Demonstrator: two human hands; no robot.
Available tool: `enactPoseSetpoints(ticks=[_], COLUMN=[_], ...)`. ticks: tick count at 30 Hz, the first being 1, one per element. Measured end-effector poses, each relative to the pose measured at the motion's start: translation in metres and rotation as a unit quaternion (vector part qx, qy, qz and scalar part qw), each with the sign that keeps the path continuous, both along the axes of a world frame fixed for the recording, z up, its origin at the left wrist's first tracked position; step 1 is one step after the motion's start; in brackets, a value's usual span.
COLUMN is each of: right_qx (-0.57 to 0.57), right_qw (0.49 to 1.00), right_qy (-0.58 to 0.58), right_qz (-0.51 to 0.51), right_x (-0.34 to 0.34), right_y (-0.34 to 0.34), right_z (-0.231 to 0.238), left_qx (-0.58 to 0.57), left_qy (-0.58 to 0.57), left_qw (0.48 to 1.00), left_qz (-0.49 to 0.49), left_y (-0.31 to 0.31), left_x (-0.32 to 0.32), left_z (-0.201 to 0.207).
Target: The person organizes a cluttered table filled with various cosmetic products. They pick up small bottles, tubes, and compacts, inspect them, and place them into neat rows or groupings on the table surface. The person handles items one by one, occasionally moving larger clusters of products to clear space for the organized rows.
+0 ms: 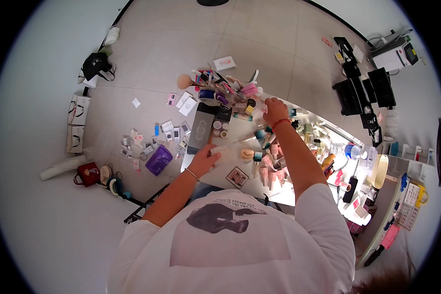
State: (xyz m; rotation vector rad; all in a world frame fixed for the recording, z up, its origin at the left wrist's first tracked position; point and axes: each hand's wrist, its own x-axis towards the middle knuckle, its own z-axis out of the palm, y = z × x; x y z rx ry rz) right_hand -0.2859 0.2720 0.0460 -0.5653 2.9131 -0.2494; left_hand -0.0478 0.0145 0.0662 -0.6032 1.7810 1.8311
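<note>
While left hand (204,162) lies beside grey case (201,130) | right hand (276,111) over white table (222,171) | hands' grasp: cannot tell

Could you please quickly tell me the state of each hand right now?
Left hand: partly curled at a pale item; whether it grips it cannot be told.
Right hand: bent downward; whether it holds anything cannot be told.
</note>
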Motion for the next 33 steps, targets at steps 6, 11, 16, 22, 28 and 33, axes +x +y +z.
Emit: enactPoseSetpoints(ticks=[6,11,16,22,28,33], right_qx=[-0.124,-0.275,-0.393,-0.339,-0.321,-0.468], right_qw=[0.991,0.954,0.912,0.927,0.932,0.863], right_qy=[0.026,0.112,0.009,0.031,0.035,-0.174], right_qz=[-0.043,-0.045,0.115,0.159,0.165,-0.076], right_x=[0.020,0.079,0.154,0.180,0.199,0.215], right_y=[0.011,0.021,-0.003,-0.012,-0.014,-0.021], right_z=[0.028,0.046,0.103,0.115,0.113,0.089], left_qx=[0.122,0.111,0.145,0.183,0.121,0.113], left_qy=[-0.029,-0.004,-0.015,0.012,0.029,0.049], left_qw=[0.990,0.994,0.988,0.977,0.981,0.978], left_qz=[0.062,0.024,-0.048,-0.111,-0.148,-0.169], left_y=[0.005,0.007,0.005,0.004,0.003,-0.001], left_x=[-0.010,-0.026,-0.036,-0.036,-0.031,-0.022], left_z=[-0.001,0.022,0.031,0.045,0.060,0.057])
